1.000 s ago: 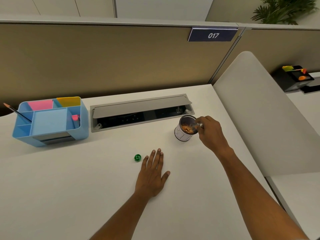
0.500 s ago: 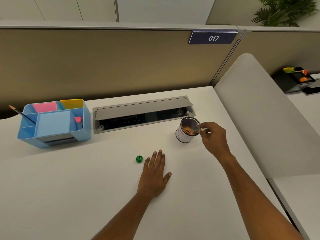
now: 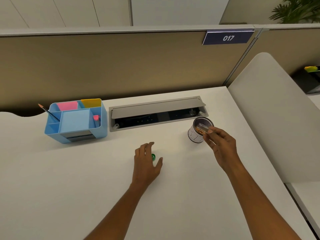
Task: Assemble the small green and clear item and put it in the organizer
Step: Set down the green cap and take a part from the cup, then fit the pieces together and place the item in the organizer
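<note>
**Both parts nearly in hand, not joined yet**

Right hand [image 3: 223,146] pinches a small clear piece [image 3: 204,127] between thumb and fingertips, held just above the rim of the cup [image 3: 194,135] near the desk's [image 3: 52,187] back right. Left hand [image 3: 146,161] is curled over the green piece [image 3: 153,157] at mid-desk, fingers half open around it; whether they already touch it is hard to tell, since the hand hides most of it. The blue organizer [image 3: 76,134] sits at the back left, well apart from both hands, with a pencil [image 3: 49,112] in its left slot.

Risks: the clear piece is tiny and see-through with a thin pinch on it, so it could slip back into the cup or onto the desk. The green piece looks round and could roll off under a clumsy grab. Misaligned parts may not seat when pushed together.

Versus half a second ago: the left hand lay flat beside the green piece, now it is arched over it. The right hand's fingers were at the cup rim, now the clear piece is out and lifted.
</note>
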The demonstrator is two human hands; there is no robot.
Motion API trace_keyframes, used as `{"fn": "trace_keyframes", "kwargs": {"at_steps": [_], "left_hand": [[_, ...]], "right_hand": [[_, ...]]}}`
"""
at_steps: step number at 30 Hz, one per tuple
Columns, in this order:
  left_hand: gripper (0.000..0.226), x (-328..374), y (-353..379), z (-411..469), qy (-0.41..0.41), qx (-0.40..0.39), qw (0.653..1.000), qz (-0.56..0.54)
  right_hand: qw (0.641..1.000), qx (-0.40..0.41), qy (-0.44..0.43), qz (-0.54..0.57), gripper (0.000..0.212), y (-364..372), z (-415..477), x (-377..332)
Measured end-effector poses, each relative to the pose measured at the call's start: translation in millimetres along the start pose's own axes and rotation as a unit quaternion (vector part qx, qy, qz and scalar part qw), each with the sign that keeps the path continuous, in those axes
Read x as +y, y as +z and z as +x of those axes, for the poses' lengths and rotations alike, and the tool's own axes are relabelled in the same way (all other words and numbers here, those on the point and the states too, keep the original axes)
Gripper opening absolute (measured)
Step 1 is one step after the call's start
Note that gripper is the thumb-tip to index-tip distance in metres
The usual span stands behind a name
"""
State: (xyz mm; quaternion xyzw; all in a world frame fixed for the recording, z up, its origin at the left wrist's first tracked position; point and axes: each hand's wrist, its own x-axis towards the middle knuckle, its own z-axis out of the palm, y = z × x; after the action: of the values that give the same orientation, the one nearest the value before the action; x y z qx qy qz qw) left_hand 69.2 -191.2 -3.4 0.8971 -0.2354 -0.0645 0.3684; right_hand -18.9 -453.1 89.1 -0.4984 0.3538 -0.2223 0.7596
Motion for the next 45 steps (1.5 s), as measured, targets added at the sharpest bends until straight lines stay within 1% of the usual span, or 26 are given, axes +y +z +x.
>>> {"fn": "trace_keyframes", "kwargs": {"at_steps": [3, 6, 11, 15, 17, 21, 27, 30, 33, 39, 45], "left_hand": [[0.076, -18.4, -6.3, -4.9, -0.042, -0.027, 0.998, -0.028], [0.075, -26.9, -5.5, -10.4, -0.077, -0.057, 0.994, -0.054], [0.056, -25.8, -0.2, -9.2, -0.084, -0.061, 0.994, -0.043], [0.035, -22.6, 3.1, -6.1, -0.087, -0.037, 0.995, -0.029], [0.030, -21.5, 2.7, -6.6, -0.085, -0.030, 0.995, -0.036], [0.030, -18.4, -9.1, -6.6, -0.093, -0.001, 0.990, -0.110], [0.036, -5.1, -54.7, -7.9, -0.103, 0.017, 0.967, -0.233], [0.032, -0.3, -77.4, -7.8, -0.085, 0.028, 0.969, -0.229], [0.034, 3.2, -97.5, -10.2, -0.065, 0.020, 0.975, -0.213], [0.037, 8.8, -125.9, -12.1, -0.042, -0.036, 0.986, -0.156], [0.036, 14.4, -144.4, -10.7, -0.052, -0.103, 0.987, -0.113]], "right_hand": [[0.997, -0.032, 0.035, 0.058, 0.016, 12.1, -10.0, 7.0], [0.991, -0.059, 0.071, 0.100, 0.019, 25.5, -21.3, 18.0], [0.986, -0.066, 0.108, 0.104, 0.019, 41.0, -41.4, 38.6], [0.984, -0.076, 0.122, 0.104, 0.020, 48.3, -53.4, 49.6], [0.984, -0.083, 0.127, 0.095, 0.019, 51.2, -57.6, 52.7], [0.985, -0.090, 0.126, 0.081, 0.019, 56.0, -62.3, 59.1], [0.986, -0.117, 0.113, 0.031, 0.018, 68.2, -71.2, 66.6], [0.986, -0.131, 0.101, 0.010, 0.018, 77.6, -77.1, 71.2], [0.986, -0.143, 0.079, -0.033, 0.019, 87.3, -84.1, 75.5], [0.981, -0.170, 0.033, -0.083, 0.018, 100.2, -93.4, 75.9], [0.971, -0.210, 0.004, -0.110, 0.019, 103.5, -100.2, 72.2]]}}
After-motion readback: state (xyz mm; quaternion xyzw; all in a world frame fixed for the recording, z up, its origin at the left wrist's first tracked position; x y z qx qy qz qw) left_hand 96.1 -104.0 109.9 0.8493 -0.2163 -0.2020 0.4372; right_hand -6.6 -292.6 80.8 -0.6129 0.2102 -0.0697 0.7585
